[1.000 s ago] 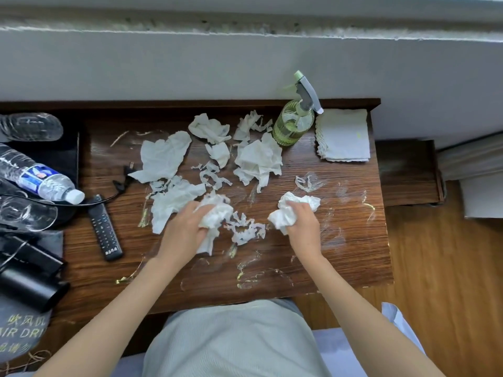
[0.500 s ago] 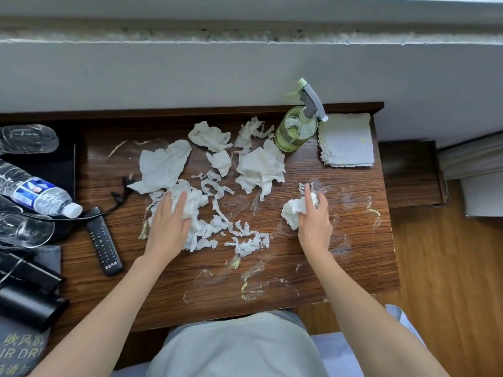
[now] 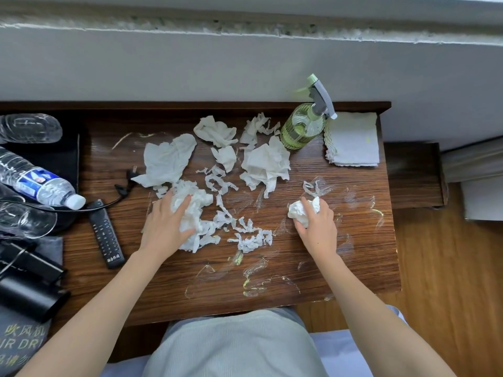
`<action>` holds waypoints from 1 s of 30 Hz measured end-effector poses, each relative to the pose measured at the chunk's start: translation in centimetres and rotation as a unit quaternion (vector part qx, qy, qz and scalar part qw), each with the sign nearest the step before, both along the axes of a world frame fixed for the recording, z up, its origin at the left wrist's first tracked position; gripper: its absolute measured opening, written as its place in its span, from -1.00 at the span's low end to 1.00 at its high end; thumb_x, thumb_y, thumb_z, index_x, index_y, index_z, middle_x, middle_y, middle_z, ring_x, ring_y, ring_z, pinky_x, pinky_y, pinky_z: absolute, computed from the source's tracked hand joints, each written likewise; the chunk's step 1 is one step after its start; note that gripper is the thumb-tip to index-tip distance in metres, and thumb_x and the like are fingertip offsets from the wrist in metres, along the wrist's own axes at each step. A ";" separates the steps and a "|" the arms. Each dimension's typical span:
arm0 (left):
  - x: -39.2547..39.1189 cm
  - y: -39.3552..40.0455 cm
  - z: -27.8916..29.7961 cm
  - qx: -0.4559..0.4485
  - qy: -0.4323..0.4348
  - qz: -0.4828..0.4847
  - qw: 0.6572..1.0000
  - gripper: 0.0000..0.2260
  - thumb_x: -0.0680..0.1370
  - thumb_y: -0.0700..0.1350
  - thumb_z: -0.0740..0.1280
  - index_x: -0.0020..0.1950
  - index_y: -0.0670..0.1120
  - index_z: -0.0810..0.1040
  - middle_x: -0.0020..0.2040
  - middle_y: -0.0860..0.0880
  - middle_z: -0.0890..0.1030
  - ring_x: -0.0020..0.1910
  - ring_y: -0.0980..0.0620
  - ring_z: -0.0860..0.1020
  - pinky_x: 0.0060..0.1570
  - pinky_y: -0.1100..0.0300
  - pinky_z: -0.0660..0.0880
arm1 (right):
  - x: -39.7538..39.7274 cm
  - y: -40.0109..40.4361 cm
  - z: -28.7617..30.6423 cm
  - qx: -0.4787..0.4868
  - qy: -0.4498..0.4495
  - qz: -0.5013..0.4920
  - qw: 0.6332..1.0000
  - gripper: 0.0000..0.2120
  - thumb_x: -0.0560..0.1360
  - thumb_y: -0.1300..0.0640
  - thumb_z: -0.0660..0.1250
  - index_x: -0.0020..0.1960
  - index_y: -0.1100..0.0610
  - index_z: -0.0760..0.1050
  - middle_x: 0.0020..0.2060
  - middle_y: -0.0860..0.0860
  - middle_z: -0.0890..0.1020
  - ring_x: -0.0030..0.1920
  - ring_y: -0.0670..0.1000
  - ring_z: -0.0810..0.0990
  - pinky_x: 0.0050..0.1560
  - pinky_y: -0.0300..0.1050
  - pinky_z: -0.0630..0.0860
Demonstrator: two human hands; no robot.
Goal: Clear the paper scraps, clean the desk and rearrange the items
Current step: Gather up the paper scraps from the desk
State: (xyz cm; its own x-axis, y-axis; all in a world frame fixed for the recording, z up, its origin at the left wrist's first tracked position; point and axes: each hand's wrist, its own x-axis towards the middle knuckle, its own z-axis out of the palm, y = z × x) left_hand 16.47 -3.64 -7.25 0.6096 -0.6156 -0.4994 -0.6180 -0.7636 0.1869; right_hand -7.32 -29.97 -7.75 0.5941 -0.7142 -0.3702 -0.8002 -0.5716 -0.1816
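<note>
Left hand (image 3: pixel 166 227) spread flat, pressing shredded paper scraps (image 3: pixel 201 213) at mid counter (image 3: pixel 353 268). Right hand (image 3: pixel 317 227) curled, gripping crumpled tissue wad (image 3: pixel 298 210) on smeared surface. Spray bottle (image 3: pixel 303 129) upright at rear, beside folded cloth (image 3: pixel 353 140).

The wooden desk (image 3: pixel 353 257), smeared with wet streaks, carried torn paper scraps (image 3: pixel 217 191) across its centre, a spray bottle (image 3: pixel 302 129) and a folded cloth (image 3: pixel 352 140) at its far right corner, and a remote control (image 3: pixel 106 235), water bottles (image 3: pixel 38 183) and a black dryer (image 3: pixel 30 292) along its left edge.
</note>
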 end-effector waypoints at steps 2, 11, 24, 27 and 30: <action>-0.1 -0.2 0.2 -0.007 -0.019 -0.006 1.000 -0.31 0.49 0.05 0.42 0.54 0.05 0.18 0.52 -0.22 0.14 0.42 -0.26 0.22 0.26 -0.15 0.37 | 0.2 0.0 0.2 0.010 -0.003 -0.007 1.000 -0.46 0.50 0.13 0.41 0.45 0.03 0.36 0.36 0.23 0.35 0.28 0.24 0.39 0.04 0.14 0.55; 0.0 -1.6 2.1 -0.125 0.028 0.075 0.989 -0.51 0.51 -0.21 0.36 0.44 -0.08 0.36 0.33 -0.20 0.37 0.30 -0.19 0.39 -0.05 0.00 0.48 | 4.1 0.9 2.2 -0.002 -0.179 -0.028 0.983 -0.50 0.46 0.24 0.44 0.38 0.06 0.47 0.32 0.28 0.42 0.32 0.28 0.42 -0.04 0.10 0.53; 7.7 -4.9 -0.8 -0.044 -0.033 0.075 0.996 -0.42 0.58 -0.17 0.26 0.56 0.00 0.11 0.55 -0.27 -0.07 0.51 -0.31 -0.03 0.45 -0.22 0.09 | 15.3 0.2 -0.6 -0.009 -0.045 0.103 0.994 -0.22 0.42 -0.32 0.35 0.51 0.02 0.26 0.48 0.34 0.18 0.45 0.35 0.20 0.38 0.26 0.29; 8.1 -5.0 -1.4 -0.046 0.041 0.094 0.994 -0.34 0.55 0.08 0.29 0.56 0.09 0.04 0.56 -0.19 -0.19 0.53 -0.24 -0.18 0.48 -0.19 -0.04 | 15.6 0.6 -1.4 0.010 -0.007 0.098 0.995 -0.07 0.34 -0.40 0.37 0.55 0.00 0.15 0.51 0.31 0.11 0.48 0.34 0.13 0.41 0.25 0.24; 8.2 -4.9 -1.1 -0.029 0.027 0.074 0.996 -0.21 0.46 0.23 0.36 0.56 0.11 0.01 0.57 -0.19 -0.13 0.53 -0.25 -0.11 0.46 -0.15 0.02 | 15.8 0.6 -1.5 -0.028 -0.016 0.101 0.994 -0.21 0.39 -0.29 0.40 0.50 0.01 0.25 0.42 0.29 0.27 0.34 0.33 0.31 0.23 0.18 0.43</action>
